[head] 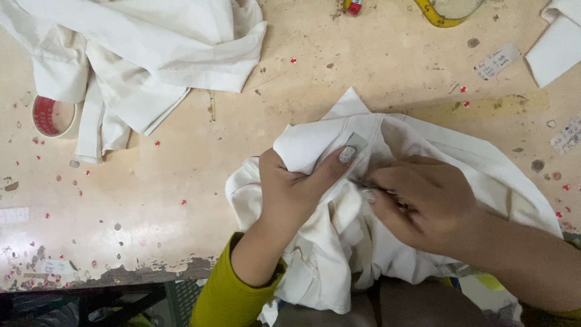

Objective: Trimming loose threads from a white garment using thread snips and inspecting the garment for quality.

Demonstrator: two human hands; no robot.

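A white garment (484, 163) lies bunched at the table's near edge, spilling over onto my lap. My left hand (296, 188) grips a fold of it, thumb pressed just below a small grey label (357, 142). My right hand (423, 203) rests on the cloth beside the left, fingers pinched around a thin metal tool (366, 183) whose tip meets the fabric near the label. Most of the tool is hidden under my fingers.
A second pile of white garments (139, 54) covers the far left. A tape roll (53, 116) sits beside it. A yellow measuring tape (436, 15), paper slips (496, 60) and a white cloth piece (557, 42) lie at the far right. The worn tabletop (200, 181) is dotted with small red bits.
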